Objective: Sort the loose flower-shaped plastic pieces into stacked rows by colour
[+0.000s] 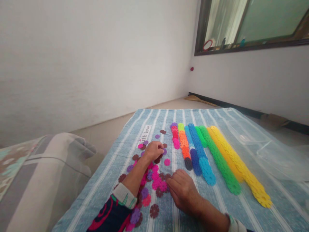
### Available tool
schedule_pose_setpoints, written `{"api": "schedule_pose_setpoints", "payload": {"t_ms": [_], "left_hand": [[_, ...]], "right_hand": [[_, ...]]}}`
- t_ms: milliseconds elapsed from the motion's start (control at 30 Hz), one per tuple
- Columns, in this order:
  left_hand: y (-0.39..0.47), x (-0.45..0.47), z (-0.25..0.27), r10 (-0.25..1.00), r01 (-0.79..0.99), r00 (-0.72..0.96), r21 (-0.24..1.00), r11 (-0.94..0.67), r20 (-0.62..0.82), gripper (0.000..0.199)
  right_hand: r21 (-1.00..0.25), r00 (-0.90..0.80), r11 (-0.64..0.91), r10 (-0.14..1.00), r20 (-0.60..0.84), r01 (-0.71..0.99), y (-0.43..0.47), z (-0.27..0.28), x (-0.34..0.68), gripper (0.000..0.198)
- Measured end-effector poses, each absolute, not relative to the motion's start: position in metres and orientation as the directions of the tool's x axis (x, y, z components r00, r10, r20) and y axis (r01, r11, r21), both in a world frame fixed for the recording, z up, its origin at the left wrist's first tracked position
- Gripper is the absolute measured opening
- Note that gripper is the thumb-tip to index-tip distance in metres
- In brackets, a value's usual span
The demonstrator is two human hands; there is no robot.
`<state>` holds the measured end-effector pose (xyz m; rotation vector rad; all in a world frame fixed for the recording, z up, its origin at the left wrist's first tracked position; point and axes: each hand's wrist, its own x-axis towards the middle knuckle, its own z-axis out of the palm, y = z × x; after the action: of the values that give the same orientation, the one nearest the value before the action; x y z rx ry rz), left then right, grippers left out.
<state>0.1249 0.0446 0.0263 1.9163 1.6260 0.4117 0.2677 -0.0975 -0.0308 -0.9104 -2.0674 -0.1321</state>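
Note:
Loose flower-shaped plastic discs in pink (156,184), purple (135,215) and brown (154,211) lie scattered over the left half of the cloth. My left hand (153,151) reaches over their far part, its fingers pinched at a purple disc (165,151). Closer to me, my right hand (182,190) rests at the right edge of the pile. Its fingers are curled together, and what they hold, if anything, is hidden. Right of the hands lie overlapping rows of discs: red (174,132), orange (183,140), blue (198,141), green (220,164) and yellow (234,161).
A blue striped cloth (96,199) covers the table. On its right side stands a clear plastic container (272,145). At the left is a fabric-covered piece of furniture (48,174). A white wall (96,58) rises behind, with a window (265,19) at upper right.

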Motion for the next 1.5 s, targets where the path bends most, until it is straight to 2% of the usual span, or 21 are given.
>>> {"api": "schedule_pose_setpoints", "payload": {"t_ms": [100, 167, 300, 467, 567, 700, 800, 1033, 1200, 1500], "left_hand": [[0.045, 0.131, 0.032, 0.969, 0.901, 0.229, 0.397, -0.173, -0.096, 0.012], [0.044, 0.133, 0.036, 0.969, 0.935, 0.228, 0.298, -0.191, -0.094, 0.014], [0.044, 0.133, 0.037, 0.965, 0.949, 0.237, 0.241, -0.204, -0.115, 0.014], [0.047, 0.133, 0.034, 0.972, 0.945, 0.213, 0.276, -0.177, -0.104, 0.009], [0.048, 0.131, 0.031, 0.971, 0.909, 0.219, 0.381, -0.168, -0.095, 0.004], [0.058, 0.125, 0.026, 0.958, 0.805, 0.272, 0.567, -0.173, -0.094, 0.008], [0.076, 0.124, 0.024, 0.965, 0.753, 0.259, 0.632, -0.18, -0.033, 0.008], [0.14, 0.145, 0.023, 0.978, 0.786, 0.156, 0.583, -0.206, 0.135, 0.004], [0.176, 0.166, 0.023, 0.983, 0.862, 0.16, 0.473, -0.183, 0.088, 0.009], [0.204, 0.177, 0.027, 0.972, 0.876, 0.23, 0.426, -0.224, 0.038, 0.013]], "right_hand": [[-0.214, -0.367, 0.723, 0.555, 0.746, 0.657, -0.097, -0.033, 0.268, 0.025], [-0.204, -0.374, 0.724, 0.551, 0.747, 0.659, -0.096, -0.034, 0.268, 0.025], [-0.2, -0.385, 0.729, 0.55, 0.741, 0.655, -0.096, -0.034, 0.267, 0.025], [-0.203, -0.385, 0.729, 0.552, 0.74, 0.654, -0.096, -0.033, 0.267, 0.023], [-0.207, -0.377, 0.728, 0.551, 0.745, 0.653, -0.096, -0.033, 0.267, 0.024], [-0.214, -0.366, 0.735, 0.541, 0.757, 0.643, -0.096, -0.031, 0.265, 0.025], [-0.209, -0.359, 0.739, 0.529, 0.769, 0.641, -0.096, -0.03, 0.264, 0.024], [-0.171, -0.337, 0.737, 0.486, 0.806, 0.654, -0.092, -0.037, 0.262, 0.021], [-0.149, -0.299, 0.747, 0.429, 0.852, 0.648, -0.084, -0.041, 0.258, 0.022], [-0.136, -0.257, 0.733, 0.397, 0.881, 0.666, -0.081, -0.042, 0.255, 0.028]]}}
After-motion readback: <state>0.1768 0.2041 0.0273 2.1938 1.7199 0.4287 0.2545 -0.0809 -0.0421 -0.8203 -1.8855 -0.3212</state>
